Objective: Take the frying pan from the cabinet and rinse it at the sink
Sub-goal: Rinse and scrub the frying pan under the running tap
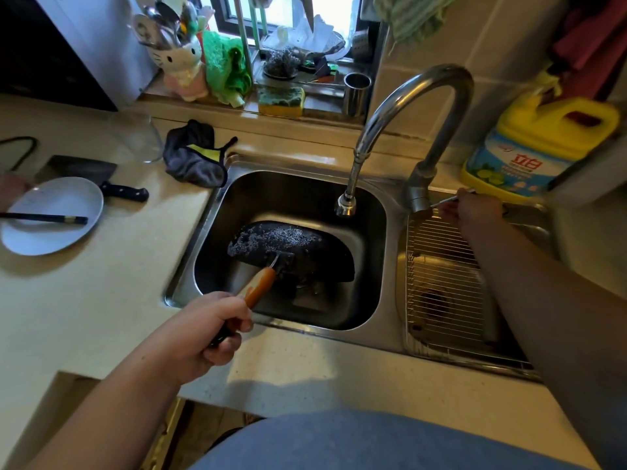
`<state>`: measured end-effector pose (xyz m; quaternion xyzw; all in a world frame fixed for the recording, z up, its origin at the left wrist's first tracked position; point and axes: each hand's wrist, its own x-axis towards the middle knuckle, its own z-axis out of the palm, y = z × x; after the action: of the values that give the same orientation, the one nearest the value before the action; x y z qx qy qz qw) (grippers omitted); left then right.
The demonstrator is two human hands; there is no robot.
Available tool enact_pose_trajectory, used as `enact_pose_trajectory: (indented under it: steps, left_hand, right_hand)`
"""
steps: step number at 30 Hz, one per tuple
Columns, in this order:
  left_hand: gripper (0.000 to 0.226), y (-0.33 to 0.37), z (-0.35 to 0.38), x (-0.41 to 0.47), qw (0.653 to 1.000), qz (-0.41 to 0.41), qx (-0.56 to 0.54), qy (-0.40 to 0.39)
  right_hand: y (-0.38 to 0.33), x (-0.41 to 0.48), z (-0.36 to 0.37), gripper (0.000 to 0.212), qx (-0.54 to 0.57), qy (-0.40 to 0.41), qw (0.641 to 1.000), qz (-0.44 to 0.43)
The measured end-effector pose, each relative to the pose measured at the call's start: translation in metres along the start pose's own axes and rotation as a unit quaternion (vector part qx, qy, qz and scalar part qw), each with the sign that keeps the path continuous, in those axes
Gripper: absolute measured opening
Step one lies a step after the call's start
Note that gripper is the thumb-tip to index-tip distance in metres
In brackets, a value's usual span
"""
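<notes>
A black frying pan (288, 247) with an orange handle (259, 286) lies tilted inside the left steel sink basin (369, 252), its speckled inside facing up. My left hand (207, 337) grips the end of that handle near the sink's front rim. The curved steel faucet (417, 96) arches over the basin, and its spout head (345, 206) hangs above the pan's far edge. No water is visibly running. My right hand (475, 210) rests on the thin faucet lever (448, 199) at the faucet's base.
A wire rack (441, 286) covers the right basin. A white plate (51, 215) with chopsticks, a cleaver (101, 178), a glass and a dark cloth (195, 154) sit on the left counter. A yellow detergent jug (539, 144) stands at the right; a sponge and utensil holder line the windowsill.
</notes>
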<state>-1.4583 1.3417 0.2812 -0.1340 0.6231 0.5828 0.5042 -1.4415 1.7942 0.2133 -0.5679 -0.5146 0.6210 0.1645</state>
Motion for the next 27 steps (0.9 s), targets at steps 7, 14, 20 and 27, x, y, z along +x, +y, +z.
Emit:
enact_pose_trajectory:
  steps: [7,14,20,27]
  left_hand:
    - [0.010,0.005,-0.004,-0.002,1.000,0.003,0.014,-0.006]
    - [0.012,0.015,-0.012,-0.004,1.000,0.001,0.015,-0.011]
    - [0.006,0.024,-0.015,-0.002,1.000,0.000,0.025,-0.003]
    - [0.008,0.028,-0.015,-0.003,0.998,0.012,0.054,-0.029]
  right_hand:
    - [0.026,-0.043,0.008,0.024,0.003,-0.064,0.997,0.036]
    - [0.103,-0.173,0.058,0.031,-0.145,-0.237,0.953,0.123]
    - [0.097,-0.241,0.119,0.052,-0.149,-0.366,0.901,0.178]
    - [0.088,-0.267,0.161,0.042,-0.161,-0.345,0.889,0.256]
